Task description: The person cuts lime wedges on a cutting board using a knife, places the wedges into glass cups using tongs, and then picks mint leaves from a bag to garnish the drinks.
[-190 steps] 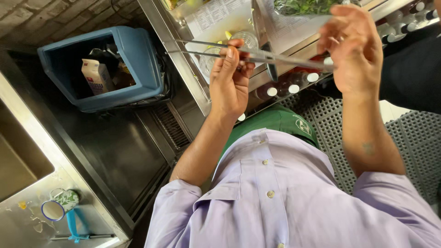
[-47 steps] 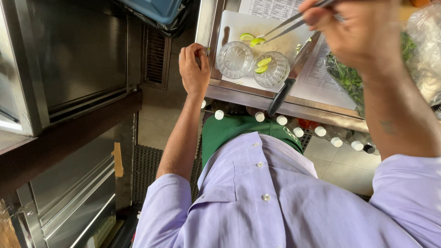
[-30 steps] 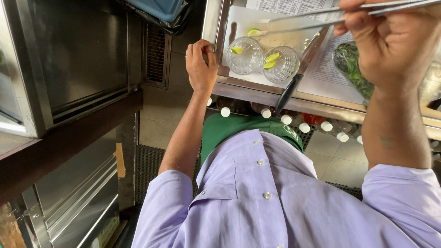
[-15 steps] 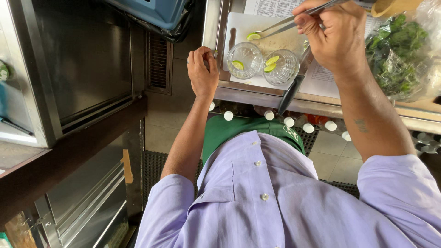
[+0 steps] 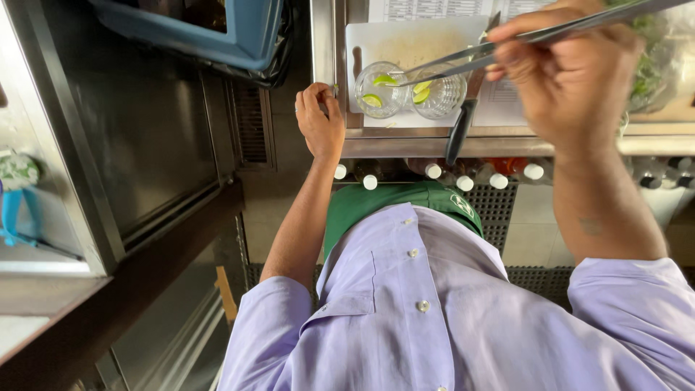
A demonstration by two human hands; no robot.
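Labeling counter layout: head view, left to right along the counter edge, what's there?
Blue bin → left hand → left glass → right glass → knife → right hand, holding tongs.

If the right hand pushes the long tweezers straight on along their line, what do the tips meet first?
Probably the lime wedge in the left glass: the tweezers in the right hand point there, though depth is unclear.

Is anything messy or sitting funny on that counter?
Yes, the knife. It lies slanted, and its black handle sticks out past the counter's front edge, where a bump could knock it off. The two glasses with lime slices stand upright on the white board, nothing spilled. The right hand holds long tongs over them.
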